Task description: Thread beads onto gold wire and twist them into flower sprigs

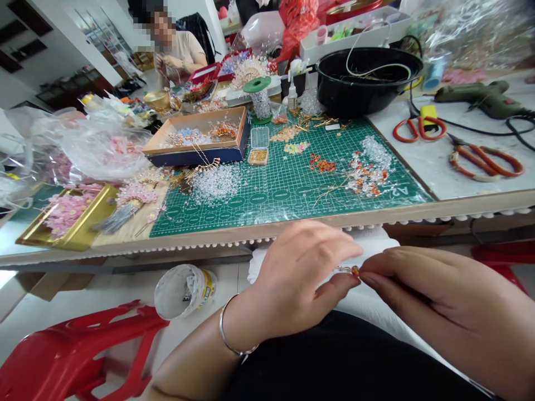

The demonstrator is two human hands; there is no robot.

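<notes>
Left hand [292, 273], right hand [443, 301] pinch a glossy orange bead [355, 272].

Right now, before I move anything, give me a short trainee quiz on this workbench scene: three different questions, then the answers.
1. Which hand wears the silver bangle: the left hand or the right hand?
2. True or false: the orange bead is at the fingertips of both hands.
3. Fill in the blank: the orange-handled scissors lie on the white tabletop near a green ____.

Key: 1. The left hand. 2. True. 3. Glue gun.
</notes>
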